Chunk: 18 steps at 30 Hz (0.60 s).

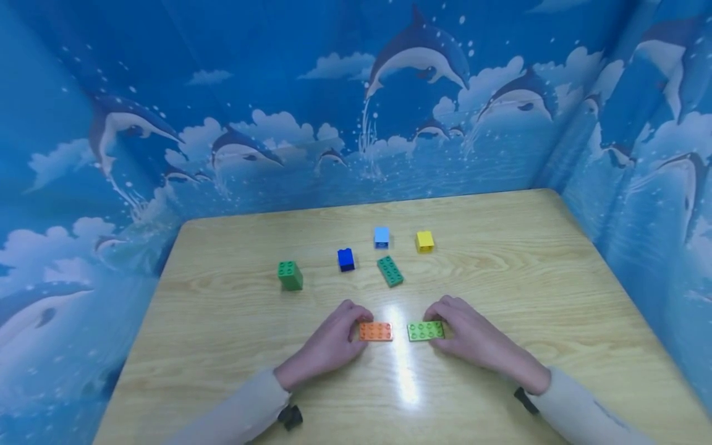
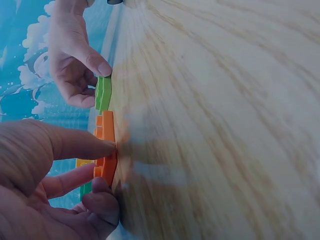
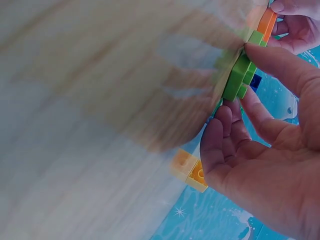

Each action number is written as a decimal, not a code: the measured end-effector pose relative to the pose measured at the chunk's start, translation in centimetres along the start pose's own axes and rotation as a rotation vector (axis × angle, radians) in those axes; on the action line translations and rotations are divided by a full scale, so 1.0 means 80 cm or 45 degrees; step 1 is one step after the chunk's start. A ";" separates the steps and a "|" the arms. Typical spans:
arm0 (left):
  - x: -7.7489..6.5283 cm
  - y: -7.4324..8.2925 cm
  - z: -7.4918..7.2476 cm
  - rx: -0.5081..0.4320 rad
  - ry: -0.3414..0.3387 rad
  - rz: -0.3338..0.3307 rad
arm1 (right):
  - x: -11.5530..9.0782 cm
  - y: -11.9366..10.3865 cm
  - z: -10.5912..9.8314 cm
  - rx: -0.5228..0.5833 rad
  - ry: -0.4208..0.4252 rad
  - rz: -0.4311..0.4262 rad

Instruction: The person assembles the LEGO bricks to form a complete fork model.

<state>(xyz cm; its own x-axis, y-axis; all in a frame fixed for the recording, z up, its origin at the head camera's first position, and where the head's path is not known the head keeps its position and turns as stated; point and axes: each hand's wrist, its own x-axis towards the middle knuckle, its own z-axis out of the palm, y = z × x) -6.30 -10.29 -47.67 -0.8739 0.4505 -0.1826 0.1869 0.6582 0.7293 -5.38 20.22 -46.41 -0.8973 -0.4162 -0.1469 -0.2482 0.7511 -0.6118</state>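
Note:
On the table an orange toy brick (image 1: pixel 375 332), flat and studded, lies with its studs up. My left hand (image 1: pixel 340 330) pinches its left end between thumb and fingers. A similar light green brick (image 1: pixel 425 331) lies a short gap to the right, and my right hand (image 1: pixel 467 330) grips its right end. The left wrist view has the thumb against the side of the orange brick (image 2: pixel 108 150), with the light green brick (image 2: pixel 103 94) beyond it. In the right wrist view, thumb and fingers hold the light green brick (image 3: pixel 242 72) near the tabletop.
Behind the hands stand a tall green brick (image 1: pixel 290 276), a dark blue brick (image 1: pixel 346 260), a light blue brick (image 1: pixel 381 238) and a yellow brick (image 1: pixel 425 241). A flat dark green brick (image 1: pixel 390 271) lies among them. A dolphin-print curtain (image 1: pixel 311 123) borders the wooden table (image 1: pixel 211 309).

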 end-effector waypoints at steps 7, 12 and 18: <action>0.005 0.000 -0.001 -0.005 0.010 -0.049 | 0.005 0.002 -0.005 0.075 -0.005 0.042; 0.007 -0.001 -0.004 -0.027 0.007 -0.038 | 0.009 0.002 -0.006 0.123 0.001 0.035; 0.010 -0.003 -0.006 -0.046 -0.001 -0.024 | 0.015 0.004 -0.003 0.130 -0.017 -0.044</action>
<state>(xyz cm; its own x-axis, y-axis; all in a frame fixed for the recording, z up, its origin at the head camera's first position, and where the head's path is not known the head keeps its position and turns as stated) -7.27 -10.37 -47.65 -0.8769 0.4386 -0.1968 0.1540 0.6442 0.7492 -6.60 20.12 -46.57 -0.8836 -0.4484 -0.1346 -0.2396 0.6801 -0.6928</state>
